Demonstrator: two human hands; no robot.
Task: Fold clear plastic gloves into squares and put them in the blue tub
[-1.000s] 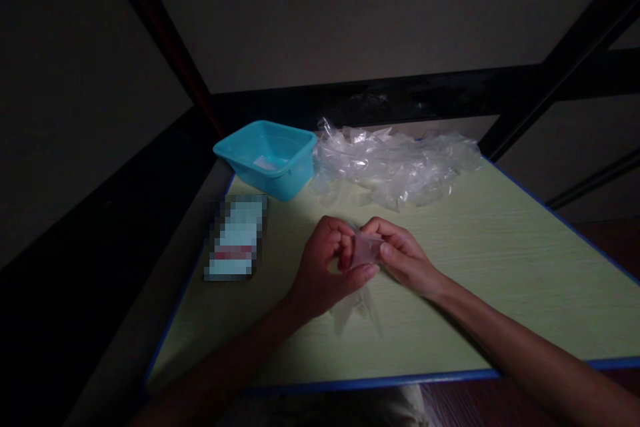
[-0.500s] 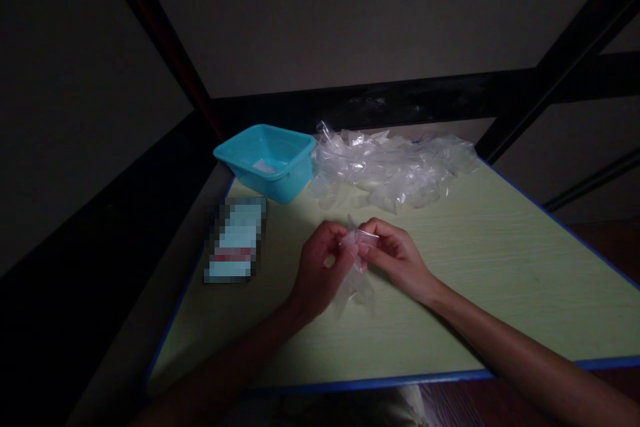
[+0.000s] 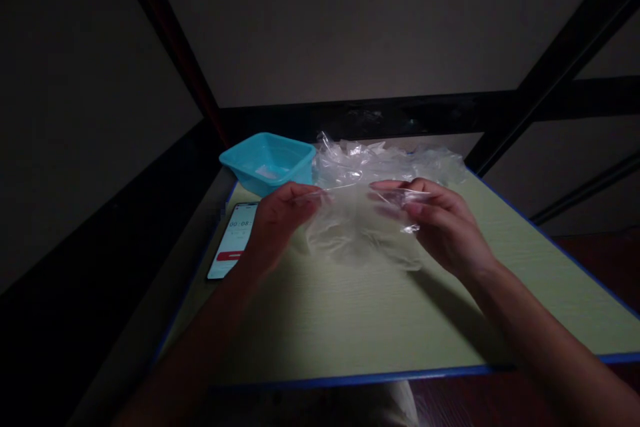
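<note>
A clear plastic bag (image 3: pixel 357 233) is stretched between my two hands above the table, its top edge pulled nearly straight and its body hanging down. My left hand (image 3: pixel 283 217) pinches the left end of that edge between thumb and fingers. At the other end, my right hand (image 3: pixel 443 217) is closed on the bag, with crumpled shiny plastic at its thumb. Behind the bag lies a heap of crumpled clear plastic bags (image 3: pixel 390 159), partly hidden by it.
A blue plastic basin (image 3: pixel 300 173) stands at the back left with something small and whitish inside. A phone (image 3: pixel 231 240) showing a timer lies at the left edge, partly behind my left forearm. The pale green table (image 3: pixel 350 327) has a blue rim; walls stand behind it.
My hands have moved apart and slightly away from me. The plastic, bunched up between my fingertips before, is now spread out wide between them.
</note>
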